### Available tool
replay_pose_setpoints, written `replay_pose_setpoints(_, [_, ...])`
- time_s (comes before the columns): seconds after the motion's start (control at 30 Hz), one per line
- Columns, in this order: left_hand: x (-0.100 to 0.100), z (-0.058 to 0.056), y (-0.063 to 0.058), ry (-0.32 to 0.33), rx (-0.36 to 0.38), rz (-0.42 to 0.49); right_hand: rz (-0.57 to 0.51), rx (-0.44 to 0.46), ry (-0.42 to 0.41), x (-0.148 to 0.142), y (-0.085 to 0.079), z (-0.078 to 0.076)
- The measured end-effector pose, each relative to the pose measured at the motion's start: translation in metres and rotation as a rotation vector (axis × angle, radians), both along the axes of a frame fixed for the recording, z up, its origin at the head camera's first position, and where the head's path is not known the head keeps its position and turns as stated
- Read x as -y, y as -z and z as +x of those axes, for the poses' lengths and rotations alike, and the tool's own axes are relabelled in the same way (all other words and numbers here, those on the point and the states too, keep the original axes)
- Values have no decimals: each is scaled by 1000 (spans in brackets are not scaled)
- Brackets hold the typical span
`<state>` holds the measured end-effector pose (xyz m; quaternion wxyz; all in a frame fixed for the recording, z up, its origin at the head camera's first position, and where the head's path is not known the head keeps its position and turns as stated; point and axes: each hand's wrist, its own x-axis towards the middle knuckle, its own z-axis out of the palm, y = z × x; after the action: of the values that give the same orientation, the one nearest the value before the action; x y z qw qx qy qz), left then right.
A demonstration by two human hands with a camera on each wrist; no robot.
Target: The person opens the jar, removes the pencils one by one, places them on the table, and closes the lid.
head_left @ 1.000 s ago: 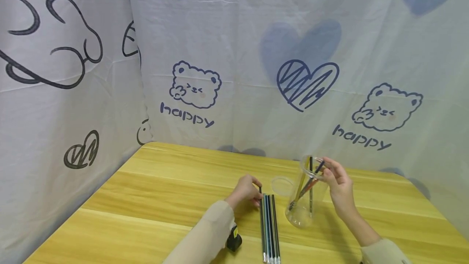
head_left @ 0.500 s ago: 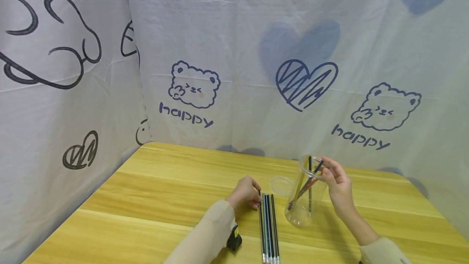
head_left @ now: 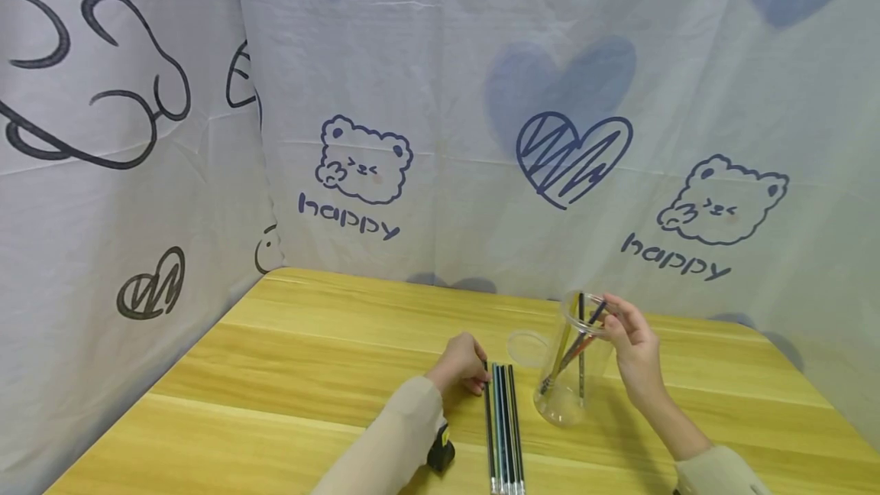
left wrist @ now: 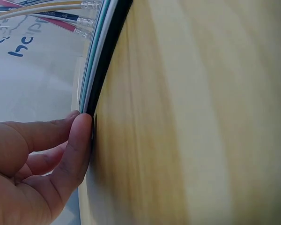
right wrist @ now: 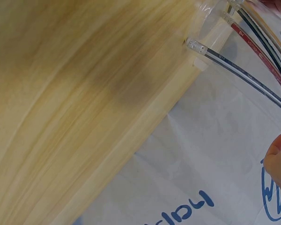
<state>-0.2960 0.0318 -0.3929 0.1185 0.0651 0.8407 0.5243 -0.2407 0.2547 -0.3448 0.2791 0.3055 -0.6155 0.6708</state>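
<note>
My left hand (head_left: 462,361) pinches the far end of a dark pencil (head_left: 489,426), the leftmost of a row lying lengthwise on the table. Beside it lie several more blue and black pencils (head_left: 507,426), eraser ends toward me. In the left wrist view the thumb and a finger of the left hand (left wrist: 47,173) meet at the pencils' ends. My right hand (head_left: 637,354) holds the rim of a clear plastic jar (head_left: 564,409) standing upright. Inside lean several pencils, among them a yellow pencil (head_left: 565,350) and a red pencil (right wrist: 253,44), eraser ends down.
A round clear lid (head_left: 528,348) lies on the wooden table (head_left: 309,373), left of and behind the jar. A small black object with a yellow mark (head_left: 441,449) is beside the left sleeve. A printed white cloth (head_left: 440,98) hangs behind the table.
The left hand has drawn the leftmost pencil slightly left and toward me, so its far end sits nearly level with the others. The right hand and jar stay put.
</note>
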Motion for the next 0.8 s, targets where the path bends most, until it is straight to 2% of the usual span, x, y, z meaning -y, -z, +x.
replay_pose_setpoints(0.17, [0,1,-1,-12,-2,-13,6,6,5,0,0,0])
replay_pose_setpoints(0.4, [-1,8,-8,10,-67,-82,4,19,25,1,0,1])
replay_pose_setpoints(0.6, [-6,11,-18,37,-111,-71,1,13,19,1,-1,1])
replay_pose_setpoints(0.8, [-8,12,-25,35,-129,-43,1,11,17,1,-1,2])
